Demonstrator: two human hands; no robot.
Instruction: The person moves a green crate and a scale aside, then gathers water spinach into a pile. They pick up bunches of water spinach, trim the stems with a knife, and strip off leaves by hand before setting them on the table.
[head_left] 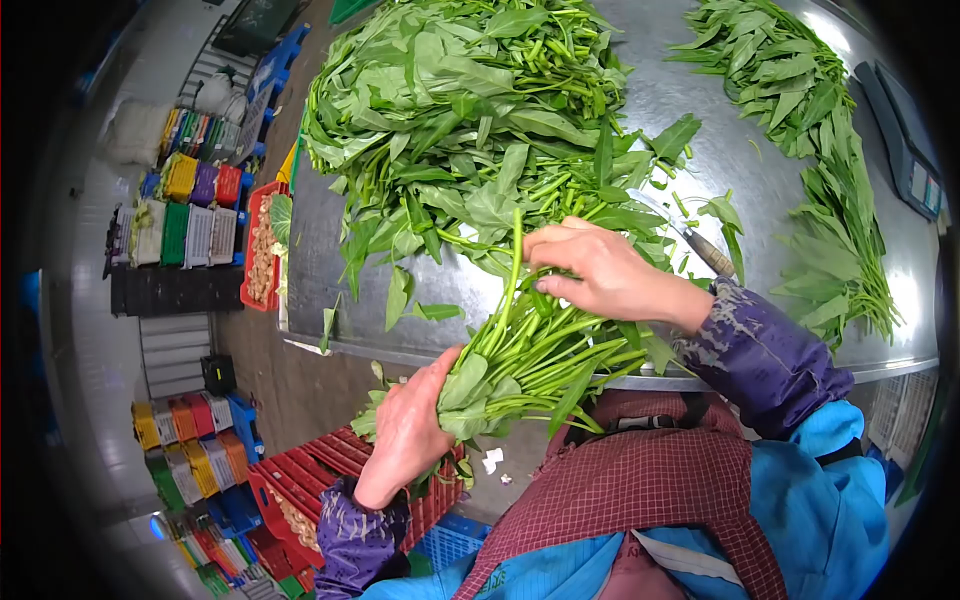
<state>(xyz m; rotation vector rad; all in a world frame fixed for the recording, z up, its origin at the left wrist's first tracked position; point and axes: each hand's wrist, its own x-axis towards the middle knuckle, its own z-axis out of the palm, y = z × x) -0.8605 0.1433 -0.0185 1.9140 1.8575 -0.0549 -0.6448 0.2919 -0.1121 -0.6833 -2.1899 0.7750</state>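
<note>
**Steel worktop (735, 120), viewed from its near edge**

Brown floor (290, 390) lies to the left and below, carrying stacks of coloured crates (190, 215) whose contents are too small to tell. 1 red crate (245, 270) stands against the worktop's left edge, filled with pale tan pieces I cannot identify. A second red crate (320, 460) sits below the near edge with similar pieces in 1 corner. A blue crate (450, 545) lies just beside it, its inside hidden.

On the worktop, a big heap of greens (450, 110) covers the left half. A smaller row of greens (820, 150) runs down the right side, well apart from the heap.

The left hand (400, 430) comes up from below the near edge, its fingers closed around the leafy end of a bundle of greens (530, 350). This bundle lies tilted across the near rim, partly over the floor. The right hand (600, 275) reaches in from the right, palm down, fingers curled shut on the stems at the bundle's upper end, touching the heap's near fringe. A knife (690, 238) lies just beyond that hand.

Bare steel shows between the heap and the row, and along the near rim left of the bundle.
</note>
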